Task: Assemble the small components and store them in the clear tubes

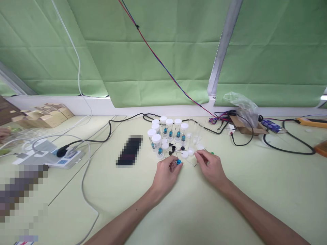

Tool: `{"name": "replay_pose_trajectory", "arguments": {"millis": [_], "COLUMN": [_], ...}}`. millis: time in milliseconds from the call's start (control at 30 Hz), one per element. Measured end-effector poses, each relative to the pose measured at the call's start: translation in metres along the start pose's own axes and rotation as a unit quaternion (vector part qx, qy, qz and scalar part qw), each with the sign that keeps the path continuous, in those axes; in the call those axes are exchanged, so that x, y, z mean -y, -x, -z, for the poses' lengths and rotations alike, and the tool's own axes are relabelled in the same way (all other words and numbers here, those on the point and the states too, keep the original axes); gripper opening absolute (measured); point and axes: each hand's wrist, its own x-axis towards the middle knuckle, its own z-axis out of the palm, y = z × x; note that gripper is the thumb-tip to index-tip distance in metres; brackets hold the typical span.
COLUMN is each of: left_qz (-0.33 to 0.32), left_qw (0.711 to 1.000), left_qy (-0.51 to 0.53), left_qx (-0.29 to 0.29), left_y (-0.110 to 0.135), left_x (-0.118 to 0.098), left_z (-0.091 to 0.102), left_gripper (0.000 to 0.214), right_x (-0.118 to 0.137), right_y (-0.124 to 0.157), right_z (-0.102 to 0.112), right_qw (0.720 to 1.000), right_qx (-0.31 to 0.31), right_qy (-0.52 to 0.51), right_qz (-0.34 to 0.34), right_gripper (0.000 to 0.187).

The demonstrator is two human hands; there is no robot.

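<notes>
My left hand (166,174) is closed around a small blue part (179,162) with a thin pin sticking up, held low over the table. My right hand (211,169) has thumb and fingers pinched together beside a white round cap (190,152); whatever lies between its fingertips is too small to make out. Between the hands lies a thin bent metal rod (192,164). Beyond them stand several clear tubes with white lids (156,139), each with a blue part inside. Clear tubes without lids (198,131) stand to their right. Small black parts (174,148) and loose white caps (184,154) lie in front.
A dark pixelated rectangle (129,151) lies left of the tubes. Farther left are a white power strip (67,160) and cardboard pieces (48,115). At the back right sit a cardboard box (246,129) with a plastic bag (245,107) and black cables (291,151). A person's hand (3,134) shows at far left.
</notes>
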Motion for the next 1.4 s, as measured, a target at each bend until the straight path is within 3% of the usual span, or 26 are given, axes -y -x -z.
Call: {"name": "replay_pose_trajectory", "arguments": {"millis": [367, 700, 900, 1100, 1400], "left_qz": [-0.007, -0.002, -0.015, -0.048, -0.082], "left_qw": [0.997, 0.996, 0.992, 0.988, 0.981], "left_qy": [-0.06, -0.07, -0.104, -0.116, -0.128], "left_qx": [0.053, 0.047, 0.068, 0.09, 0.119], "left_y": [-0.002, 0.0, 0.0, 0.0, 0.001], "left_x": [0.007, 0.011, 0.011, 0.012, 0.01], "left_z": [-0.001, -0.002, -0.002, -0.003, -0.003], "left_gripper": [0.013, 0.015, 0.01, 0.013, 0.021], "right_x": [-0.003, -0.002, 0.003, 0.001, 0.001], "right_y": [-0.003, -0.002, 0.002, 0.006, 0.006], "right_z": [0.002, -0.001, -0.006, -0.01, -0.009], "right_qw": [0.999, 0.999, 0.999, 0.994, 0.989], "right_qx": [-0.032, -0.033, -0.021, 0.016, 0.051], "right_qy": [-0.011, -0.019, -0.025, -0.046, -0.046], "right_qz": [-0.034, -0.034, 0.031, 0.101, 0.127], "right_gripper": [0.025, 0.024, 0.016, 0.02, 0.013]}}
